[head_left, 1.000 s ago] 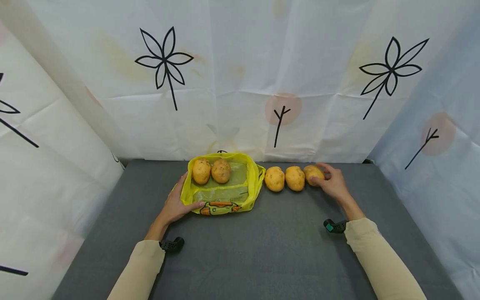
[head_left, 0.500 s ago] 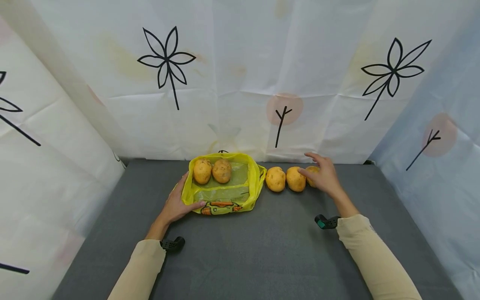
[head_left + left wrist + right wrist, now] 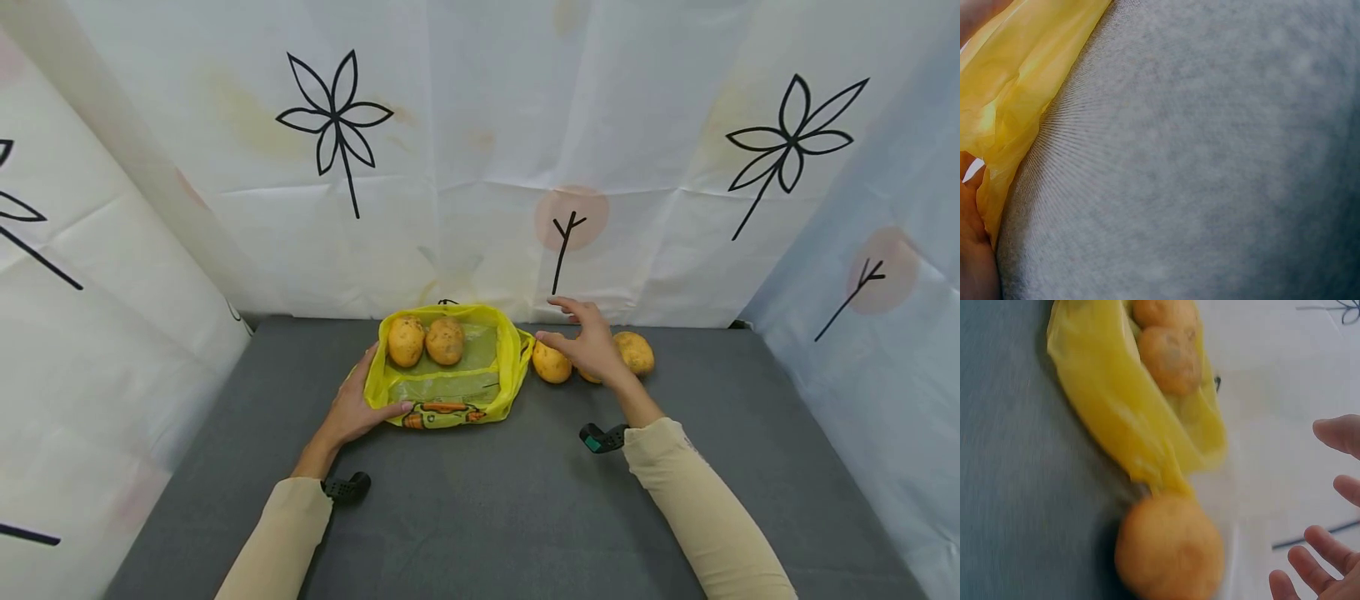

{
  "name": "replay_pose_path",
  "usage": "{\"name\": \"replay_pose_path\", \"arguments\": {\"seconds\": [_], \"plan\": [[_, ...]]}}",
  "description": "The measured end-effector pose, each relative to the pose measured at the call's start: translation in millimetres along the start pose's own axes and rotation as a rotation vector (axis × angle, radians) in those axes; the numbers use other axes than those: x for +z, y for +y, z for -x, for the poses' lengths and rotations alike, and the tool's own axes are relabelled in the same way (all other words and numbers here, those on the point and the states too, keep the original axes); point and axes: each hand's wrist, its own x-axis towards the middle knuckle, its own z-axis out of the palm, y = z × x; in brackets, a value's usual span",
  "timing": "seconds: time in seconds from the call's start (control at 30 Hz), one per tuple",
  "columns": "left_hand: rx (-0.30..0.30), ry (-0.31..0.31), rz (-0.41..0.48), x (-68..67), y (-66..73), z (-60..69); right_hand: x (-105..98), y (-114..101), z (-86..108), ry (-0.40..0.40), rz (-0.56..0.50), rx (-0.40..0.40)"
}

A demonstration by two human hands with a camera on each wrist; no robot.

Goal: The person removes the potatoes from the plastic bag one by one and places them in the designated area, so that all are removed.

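Note:
In the head view, a yellow plastic bag lies with its mouth spread wide, holding a darker potato beside a paler potato. My left hand grips the bag's left end, thumb along the front; yellow plastic fills the upper left of the left wrist view. Right of the bag stands a row of three potatoes: the nearest potato, a mostly covered middle potato and the rightmost potato. Above the row hovers my right hand, fingers spread, holding nothing.
The grey tabletop stretches in front of the bag. Behind it hangs a white curtain with printed flowers, and more curtain closes the right side. Each wrist carries a black camera; the right one has a green patch.
My right hand has travelled left along the row, from the rightmost potato to above the one nearest the bag. The left hand and the bag have stayed in place.

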Motion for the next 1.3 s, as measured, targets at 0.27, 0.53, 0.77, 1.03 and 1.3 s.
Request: {"name": "replay_pose_path", "arguments": {"seconds": [0.27,0.53,0.77,1.03,1.3], "plan": [[-0.012,-0.003,-0.004,0.2,1.1,0.5,36.2,-15.6,-16.8,-0.07,-0.061,-0.022],[-0.012,-0.005,0.001,-1.0,1.9,0.6,72.8,-25.8,-31.1,-0.155,-0.101,0.017],[-0.008,-0.005,0.002,-1.0,1.5,0.3,99.2,-29.6,-42.3,-0.194,-0.152,0.07],[-0.012,-0.01,0.023,-1.7,3.6,1.4,129.0,-27.4,-53.7,-0.214,-0.156,0.06],[-0.015,-0.008,0.016,-1.0,1.1,0.0,148.5,-33.2,-61.3,-0.223,-0.104,0.068]]}}
